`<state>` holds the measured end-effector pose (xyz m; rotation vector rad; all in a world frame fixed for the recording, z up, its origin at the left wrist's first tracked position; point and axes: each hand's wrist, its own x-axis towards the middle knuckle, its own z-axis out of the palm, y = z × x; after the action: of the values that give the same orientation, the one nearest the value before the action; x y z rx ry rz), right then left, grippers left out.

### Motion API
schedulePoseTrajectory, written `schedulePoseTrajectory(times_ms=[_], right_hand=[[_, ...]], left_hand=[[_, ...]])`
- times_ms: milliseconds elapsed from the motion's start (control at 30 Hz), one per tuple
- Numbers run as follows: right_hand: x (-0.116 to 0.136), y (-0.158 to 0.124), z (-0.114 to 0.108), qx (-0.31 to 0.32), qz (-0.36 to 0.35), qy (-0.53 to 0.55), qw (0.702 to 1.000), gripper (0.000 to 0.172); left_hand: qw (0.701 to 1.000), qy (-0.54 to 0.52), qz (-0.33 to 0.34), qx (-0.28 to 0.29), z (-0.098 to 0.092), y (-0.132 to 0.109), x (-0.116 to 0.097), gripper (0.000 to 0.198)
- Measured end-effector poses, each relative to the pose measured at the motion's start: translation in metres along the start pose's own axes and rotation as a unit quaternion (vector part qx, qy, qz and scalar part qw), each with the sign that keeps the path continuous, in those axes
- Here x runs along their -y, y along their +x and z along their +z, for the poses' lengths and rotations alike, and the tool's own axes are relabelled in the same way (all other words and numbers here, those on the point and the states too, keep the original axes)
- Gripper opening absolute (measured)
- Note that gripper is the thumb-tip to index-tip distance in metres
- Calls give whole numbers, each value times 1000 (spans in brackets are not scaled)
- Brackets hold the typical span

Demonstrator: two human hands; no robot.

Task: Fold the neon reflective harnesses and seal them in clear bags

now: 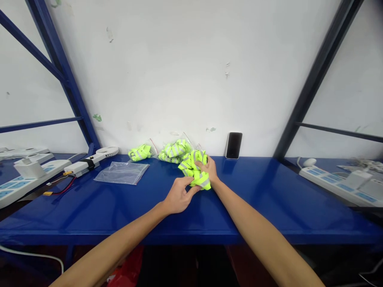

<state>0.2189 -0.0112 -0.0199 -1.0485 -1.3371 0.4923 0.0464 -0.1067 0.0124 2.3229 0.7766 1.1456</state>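
A crumpled fluorescent yellow-green reflective vest (191, 164) with silver stripes is bunched up over the blue table, its full shape hidden in the folds. My left hand (179, 195) pinches its lower edge between thumb and fingers. On the far right side, my right hand (210, 169) grips the same bundle, some fingers hidden behind the fabric. Just behind it lies a clear zip bag (176, 150) stuffed with similar fabric. Another bagged bundle (140, 152) sits farther left. Nearer me, a flat clear plastic bag (121, 173) lies on the tabletop.
The blue table (257, 199) meets a white wall. A dark-screened white device (233, 145) leans there. At left are a small white fan (107, 151), a battery pack with wires (83, 165) and a power strip (32, 179). Another power strip (341, 185) is at right, beyond the blue frame post.
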Motion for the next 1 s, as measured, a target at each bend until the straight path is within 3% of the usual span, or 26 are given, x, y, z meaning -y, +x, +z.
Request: schedulePoseTrajectory(times_ms=[167, 267, 333, 433, 533, 633, 800, 1000], right_hand=[[13, 0, -3, 4, -38, -67, 997, 28], [26, -3, 4, 68, -58, -13, 996, 29], [35, -8, 11, 139, -27, 62, 988, 30], [47, -15, 18, 212, 74, 181, 957, 44], [53, -18, 19, 228, 134, 221, 939, 61], [53, -19, 16, 216, 149, 200, 944, 63], [54, -21, 16, 206, 119, 140, 961, 51], [53, -29, 24, 223, 57, 88, 969, 62]], left_hand=[[993, -93, -44, -50, -1, 8, 17, 31], [977, -134, -74, -146, -11, 26, 42, 34], [966, -111, -101, -210, -19, 37, 60, 36], [955, -67, -141, -251, -26, 45, 76, 38], [957, -49, -137, -250, -26, 45, 81, 39], [964, -89, -119, -219, -24, 44, 81, 37], [930, -270, -186, -166, -24, 46, 81, 43], [934, -264, -160, -177, -30, 46, 70, 52]])
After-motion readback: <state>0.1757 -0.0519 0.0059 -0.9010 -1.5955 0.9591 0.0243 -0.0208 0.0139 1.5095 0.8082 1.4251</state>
